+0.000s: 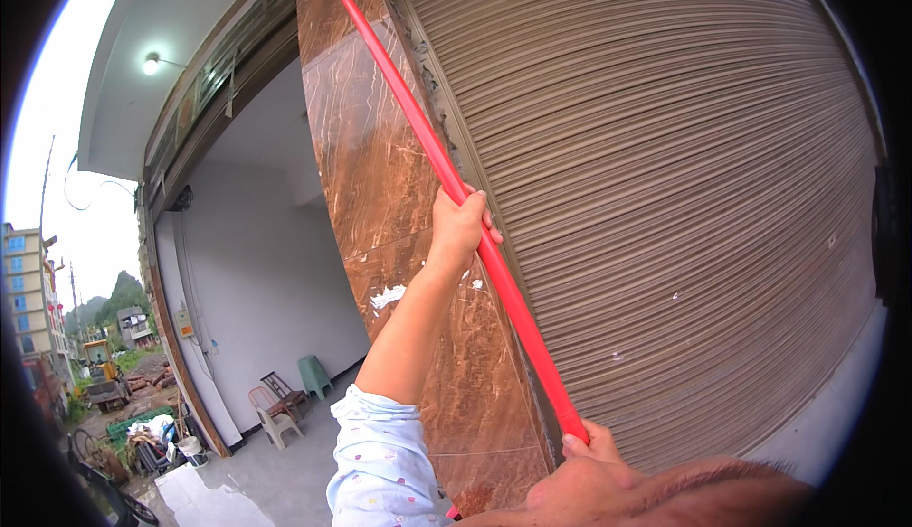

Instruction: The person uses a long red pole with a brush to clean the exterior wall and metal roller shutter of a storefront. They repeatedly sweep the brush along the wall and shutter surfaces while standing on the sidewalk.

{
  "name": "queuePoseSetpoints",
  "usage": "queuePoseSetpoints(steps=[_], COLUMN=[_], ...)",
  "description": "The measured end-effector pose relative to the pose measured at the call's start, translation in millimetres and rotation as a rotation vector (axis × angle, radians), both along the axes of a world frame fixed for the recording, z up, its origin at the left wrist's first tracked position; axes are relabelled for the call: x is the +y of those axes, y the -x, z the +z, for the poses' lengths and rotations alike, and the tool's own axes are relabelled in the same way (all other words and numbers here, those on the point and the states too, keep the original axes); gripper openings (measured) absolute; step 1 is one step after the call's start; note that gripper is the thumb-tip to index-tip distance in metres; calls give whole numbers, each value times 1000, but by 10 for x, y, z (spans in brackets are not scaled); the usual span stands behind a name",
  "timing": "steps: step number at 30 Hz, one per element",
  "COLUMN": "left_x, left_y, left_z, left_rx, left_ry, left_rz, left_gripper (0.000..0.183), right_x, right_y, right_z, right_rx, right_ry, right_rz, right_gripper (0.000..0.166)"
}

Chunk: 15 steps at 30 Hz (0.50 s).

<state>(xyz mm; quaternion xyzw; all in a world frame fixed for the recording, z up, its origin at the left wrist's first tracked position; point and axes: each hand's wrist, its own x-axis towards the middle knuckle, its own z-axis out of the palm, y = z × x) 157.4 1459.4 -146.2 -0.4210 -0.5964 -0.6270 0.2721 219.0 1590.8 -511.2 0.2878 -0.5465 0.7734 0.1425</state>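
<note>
A long red pole [417, 117] slants from the lower middle up to the top edge, where its far end leaves the view. My left hand [462, 222], below a pushed-up pale patterned sleeve, is closed around its middle. Lower down, my right hand [597, 444] grips the pole near its bottom end; part of that hand is hidden. Behind the pole stands a pillar faced with brown veined stone tiles [370, 192], with white scraps or patches on it. Right of the pillar, a brown roller shutter [655, 206] is down.
To the left, an open bay holds a green stool [314, 376] and a pale plastic chair [278, 426]. A lit bulb [151, 64] hangs under the canopy. Outside are a yellow loader [104, 374], a white bucket [192, 450] and piled odds and ends.
</note>
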Motion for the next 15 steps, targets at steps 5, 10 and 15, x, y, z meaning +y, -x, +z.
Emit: queuePoseSetpoints(steps=[5, 10, 15], left_x=[210, 465, 633], left_y=[-23, -7, -29], left_z=[-130, -246, -324], left_rx=[14, 38, -8], left_ry=[9, 63, 120], left_rz=[105, 202, 212], left_gripper=[14, 21, 29], right_x=[228, 492, 485], right_y=[-19, -176, -484], right_z=[-74, -103, -44], right_rx=[-68, -237, -340], right_ry=[-64, -110, -6], right_rz=[104, 302, 199], right_gripper=[17, 31, 34])
